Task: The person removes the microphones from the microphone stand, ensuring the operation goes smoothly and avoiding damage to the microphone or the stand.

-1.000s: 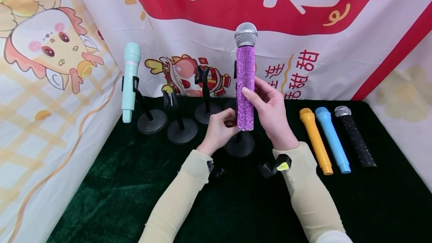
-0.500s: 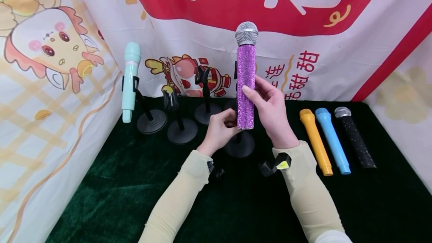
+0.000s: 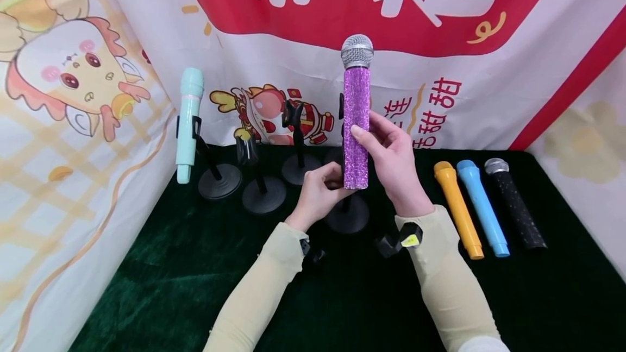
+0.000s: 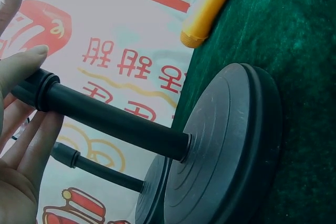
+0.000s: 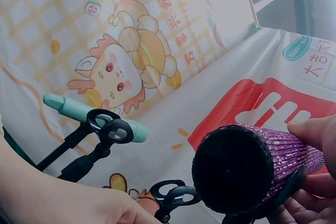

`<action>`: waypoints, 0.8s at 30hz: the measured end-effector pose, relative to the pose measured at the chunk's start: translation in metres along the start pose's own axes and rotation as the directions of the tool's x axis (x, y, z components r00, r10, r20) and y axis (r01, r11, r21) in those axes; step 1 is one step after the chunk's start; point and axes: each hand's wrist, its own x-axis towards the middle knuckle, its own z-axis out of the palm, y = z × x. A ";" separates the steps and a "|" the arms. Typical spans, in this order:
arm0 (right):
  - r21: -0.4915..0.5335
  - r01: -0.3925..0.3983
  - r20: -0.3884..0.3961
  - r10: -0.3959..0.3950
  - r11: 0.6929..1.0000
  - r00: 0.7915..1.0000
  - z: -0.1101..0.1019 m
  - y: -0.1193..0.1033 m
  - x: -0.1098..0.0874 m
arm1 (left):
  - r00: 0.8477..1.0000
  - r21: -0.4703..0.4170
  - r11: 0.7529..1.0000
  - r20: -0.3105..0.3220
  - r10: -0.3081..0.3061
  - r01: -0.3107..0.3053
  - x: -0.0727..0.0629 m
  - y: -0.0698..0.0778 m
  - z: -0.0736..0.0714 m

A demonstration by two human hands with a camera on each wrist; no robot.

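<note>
My right hand (image 3: 395, 164) grips a purple, glittering microphone (image 3: 356, 124) with a silver mesh head, thumb across its front. It stands upright, and its dark bottom end faces the right wrist view. A black clip (image 5: 286, 195) shows along its underside there. With thumb and fingers, my left hand (image 3: 315, 194) pinches the collar at the top of a black microphone stand's pole (image 4: 121, 121), just below the microphone. The stand's round base (image 3: 348, 216) rests on the green cloth. In the head view, the microphone and left hand hide most of the pole.
At left, a mint microphone (image 3: 189, 124) sits in a stand (image 3: 220, 181). Other stands (image 3: 264, 194) with bare clips stand between it and my hands. At right lie a yellow microphone (image 3: 458, 211), a blue one (image 3: 483, 208) and a black one (image 3: 515, 205). A printed cloth (image 3: 293, 58) hangs behind.
The scene sits slightly lower in the head view now. Both hands keep their holds, and the purple microphone stays almost in place.
</note>
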 end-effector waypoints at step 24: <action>-0.013 0.007 -0.002 -0.007 1.000 1.000 0.002 -0.006 0.010 | 1.000 0.003 1.000 -0.015 0.020 -0.020 0.001 0.001 0.002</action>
